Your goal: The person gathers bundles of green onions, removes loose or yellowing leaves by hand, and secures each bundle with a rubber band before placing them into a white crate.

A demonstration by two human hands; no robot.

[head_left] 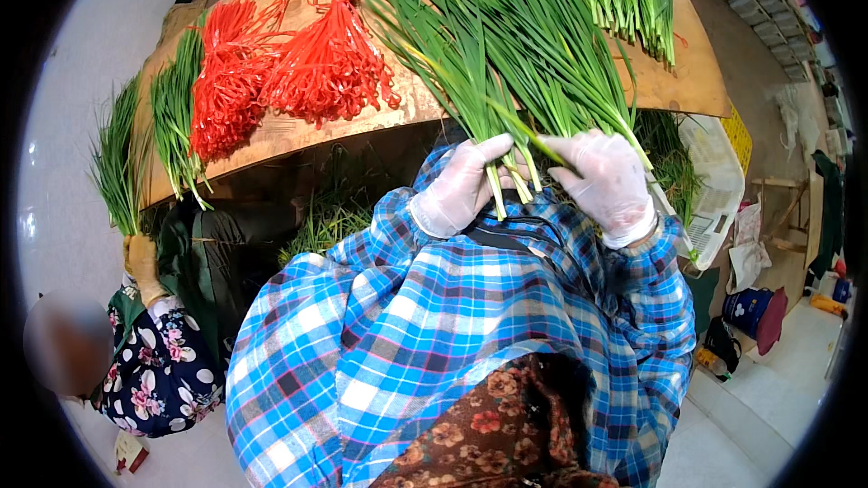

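Observation:
My left hand, in a thin whitish glove, is closed round the pale stem ends of a small bunch of garlic chives. Their long green leaves reach away over the table. My right hand, gloved alike, pinches a yellowish-green chive leaf just right of those stems. Beyond my right hand, a larger pile of chives lies on the wooden table, stem ends toward me. Left of the chives on the table are two tied bundles of red ties.
More chives lie at the far right. A white plastic crate stands at the right below the table edge. Loose greens lie under the table. At the left, a co-worker's gloved hand holds a chive bunch.

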